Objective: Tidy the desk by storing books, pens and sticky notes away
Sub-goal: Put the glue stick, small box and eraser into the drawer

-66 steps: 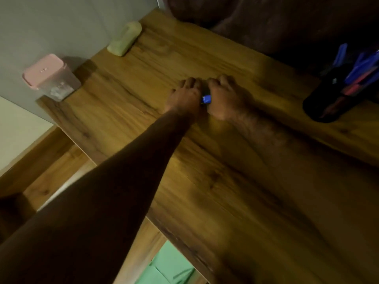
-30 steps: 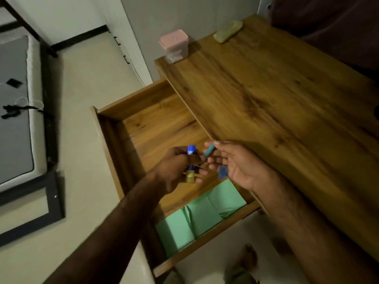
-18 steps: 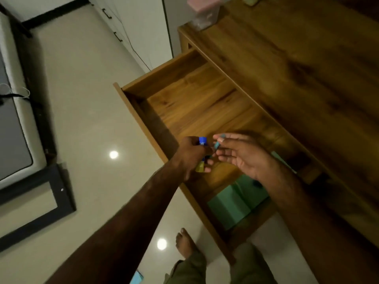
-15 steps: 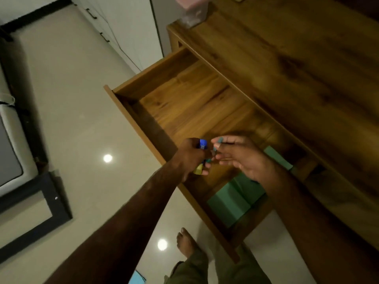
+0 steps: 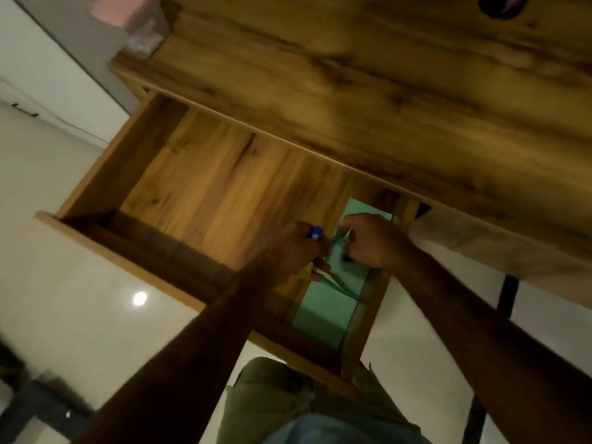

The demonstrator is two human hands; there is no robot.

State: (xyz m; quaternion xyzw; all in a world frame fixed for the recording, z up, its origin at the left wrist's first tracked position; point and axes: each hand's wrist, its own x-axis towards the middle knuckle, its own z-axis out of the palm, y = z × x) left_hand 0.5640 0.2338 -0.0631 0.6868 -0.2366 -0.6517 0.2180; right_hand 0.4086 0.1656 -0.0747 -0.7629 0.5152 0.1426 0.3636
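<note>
Task progress: I judge the tidy-up well advanced. The desk top point(image 5: 368, 75) is bare across the visible span, apart from the corner items listed below.
Work in hand: I read this as the deposit step. Both hands hover over the open drawer point(image 5: 205, 187), items not yet released.
Left hand point(image 5: 290, 248): fingers closed around a small stick-shaped item with a blue cap point(image 5: 315, 232). The cap protrudes from the top of the fist; a yellowish body shows below the fingers. I take it for a pen or glue stick; blur prevents a firmer name.
Right hand point(image 5: 373, 240): fingers pinched together on something small and greenish. I cannot tell whether it is a sticky-note pad or a pen part.
Hand spacing: the two hands sit just beside each other, fingertips nearly touching.
Stored items: green sticky notes point(image 5: 330, 302) lie on the drawer floor, directly beneath and nearer than the right hand. More green shows beyond that hand's knuckles.
Drawer space: the floor beyond and outboard of the left hand is bare wood, so room remains.
Remaining on desk: a pink-lidded container point(image 5: 128, 14) far beyond the left hand; a dark pen holder point(image 5: 499, 6) far beyond the right hand, cut off by the frame edge.
Remaining steps (judgement): release both items, then close the drawer. No books are visible here.
</note>
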